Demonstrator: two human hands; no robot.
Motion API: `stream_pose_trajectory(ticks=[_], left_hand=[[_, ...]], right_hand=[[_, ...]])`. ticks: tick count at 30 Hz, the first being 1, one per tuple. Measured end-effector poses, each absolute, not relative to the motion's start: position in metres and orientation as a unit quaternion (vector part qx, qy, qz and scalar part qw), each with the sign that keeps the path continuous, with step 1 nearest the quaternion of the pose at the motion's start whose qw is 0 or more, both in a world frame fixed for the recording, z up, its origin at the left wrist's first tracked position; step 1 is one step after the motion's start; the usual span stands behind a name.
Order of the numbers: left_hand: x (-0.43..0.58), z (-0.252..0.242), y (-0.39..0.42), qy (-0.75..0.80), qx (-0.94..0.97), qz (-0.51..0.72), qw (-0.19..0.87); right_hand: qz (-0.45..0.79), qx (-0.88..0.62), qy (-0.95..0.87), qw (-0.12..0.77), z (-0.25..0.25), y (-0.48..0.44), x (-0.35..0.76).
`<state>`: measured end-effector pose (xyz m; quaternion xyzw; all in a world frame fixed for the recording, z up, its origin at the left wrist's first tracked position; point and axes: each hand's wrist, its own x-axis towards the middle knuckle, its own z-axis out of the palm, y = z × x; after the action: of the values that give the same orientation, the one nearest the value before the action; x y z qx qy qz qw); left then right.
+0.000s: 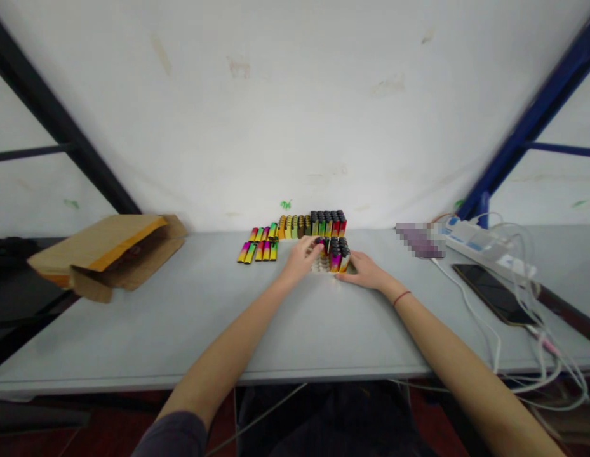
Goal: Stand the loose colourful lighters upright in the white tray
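Observation:
Both my arms reach forward over a grey table [180,330]. My left hand [301,256] has its fingers closed on a colourful lighter [319,244] at the left side of a small pale tray [323,266]. Several upright lighters [337,254] with black tops stand in that tray. My right hand [364,269] rests against the tray's right side, fingers curled around its edge. Behind the tray stands a row of upright lighters [314,225] against the wall. To the left, several lighters [257,251] lie flat on the table.
An open cardboard box [104,254] lies on its side at the far left. At the right are a white power strip [480,244], a dark phone [495,293] and tangled white cables [537,355]. A white wall closes the back; dark and blue frame bars slant at both sides.

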<state>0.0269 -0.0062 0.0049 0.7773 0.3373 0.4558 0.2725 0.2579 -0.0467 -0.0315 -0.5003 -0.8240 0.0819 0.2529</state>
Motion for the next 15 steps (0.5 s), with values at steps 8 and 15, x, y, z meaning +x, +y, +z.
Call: stream_pose_trajectory(ticks=[8, 15], left_hand=[[0.0301, -0.0004, -0.0144, 0.353, 0.803, 0.417, 0.24], [0.0262, -0.0038, -0.0083, 0.33, 0.828, 0.417, 0.177]], right_hand=[[0.088, -0.504, -0.823, 0.247, -0.0327, -0.0458, 0.2598], [0.087, -0.498, -0.826, 0.251, -0.0295, -0.0472, 0.258]])
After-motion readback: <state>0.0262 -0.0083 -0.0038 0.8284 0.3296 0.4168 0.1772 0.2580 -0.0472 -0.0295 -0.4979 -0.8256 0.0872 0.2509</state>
